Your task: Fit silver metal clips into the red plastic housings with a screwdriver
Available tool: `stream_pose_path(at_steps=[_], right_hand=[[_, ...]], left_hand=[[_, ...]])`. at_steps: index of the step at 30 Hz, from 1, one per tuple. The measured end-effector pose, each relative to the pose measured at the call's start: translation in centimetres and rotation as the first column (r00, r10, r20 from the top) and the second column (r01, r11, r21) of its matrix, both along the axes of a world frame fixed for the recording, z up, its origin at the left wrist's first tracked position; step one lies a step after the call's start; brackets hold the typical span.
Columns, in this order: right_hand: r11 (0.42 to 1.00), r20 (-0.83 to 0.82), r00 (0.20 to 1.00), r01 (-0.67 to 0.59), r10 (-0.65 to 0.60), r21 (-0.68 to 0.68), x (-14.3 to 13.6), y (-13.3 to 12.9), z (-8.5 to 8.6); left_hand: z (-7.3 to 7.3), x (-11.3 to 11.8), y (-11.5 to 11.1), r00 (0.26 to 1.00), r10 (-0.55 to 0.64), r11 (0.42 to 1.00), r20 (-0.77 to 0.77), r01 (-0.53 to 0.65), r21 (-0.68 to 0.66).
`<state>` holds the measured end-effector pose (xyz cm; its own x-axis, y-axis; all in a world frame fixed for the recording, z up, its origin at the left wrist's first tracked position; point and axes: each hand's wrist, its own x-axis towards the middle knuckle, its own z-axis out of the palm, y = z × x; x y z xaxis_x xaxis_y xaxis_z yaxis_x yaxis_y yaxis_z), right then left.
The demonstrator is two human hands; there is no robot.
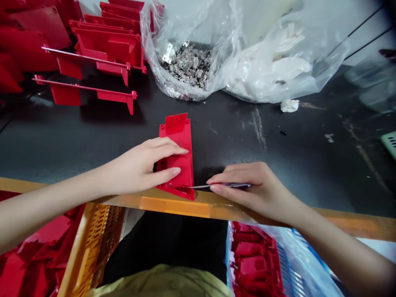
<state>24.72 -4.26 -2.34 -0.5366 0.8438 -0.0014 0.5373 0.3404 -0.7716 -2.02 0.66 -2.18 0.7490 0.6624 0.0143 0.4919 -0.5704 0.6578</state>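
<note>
**Blade at the edge of a red plastic part**

A red plastic part (179,154) lies flat on the dark bench (309,165), its near end resting on the orange strip (176,206) that runs along the bench's front edge. The left hand (142,167) lies over the part's left side, fingers curled across it and the thumb pressed on its face, pinning it down. The right hand (256,187) rests on the bench just to the right, its fingers closed around a thin metal blade (201,186). The blade lies nearly level, with its tip touching the lower right edge of the part.

At the far left of the bench, more red plastic parts (105,45) stand in rows and stacks, two of them with long thin rails sticking out to the left. Behind the part sits a clear plastic bag (173,24), open at the top, holding a heap of small shiny metal pieces (190,64). Just beside it on the right is a second clear bag (278,57) with white contents. A small white scrap (290,105) lies on the bench near that bag.

Below the bench edge, an orange crate (95,243) on the left holds red parts, and a blue crate (297,268) lined with clear plastic on the right holds more.
</note>
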Motion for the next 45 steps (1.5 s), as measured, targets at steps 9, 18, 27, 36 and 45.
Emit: stream_pose_path(at_steps=[9, 18, 27, 36, 45], right_hand=[[0.911, 0.265, 0.961, -0.177, 0.078, 0.374, -0.7, -0.3, -1.0], [0.808, 0.393, 0.920, -0.236, 0.006, 0.540, -1.2, -1.5, -2.5], [0.896, 0.377, 0.926, -0.137, -0.036, 0.422, -1.6, -2.1, -2.6], [0.946, 0.392, 0.919, -0.098, -0.033, 0.310, -1.7, -1.5, -2.4], [0.999, 0.298, 0.954, -0.047, 0.042, 0.010, -2.0, -0.4, -0.8]], left_hand=[[-0.6, -0.1, 0.5, 0.997, -0.059, 0.996, -0.046, 0.056, -0.068], [-0.1, -0.1, 1.2, 0.983, -0.147, 0.989, -0.109, 0.147, -0.016], [1.8, 1.6, 1.4, 0.947, -0.078, 0.990, -0.313, 0.110, 0.086], [3.2, 3.1, 1.8, 0.869, -0.069, 0.956, -0.490, 0.199, 0.217], [3.5, 3.5, 2.1, 0.840, -0.014, 0.988, -0.542, 0.095, 0.122]])
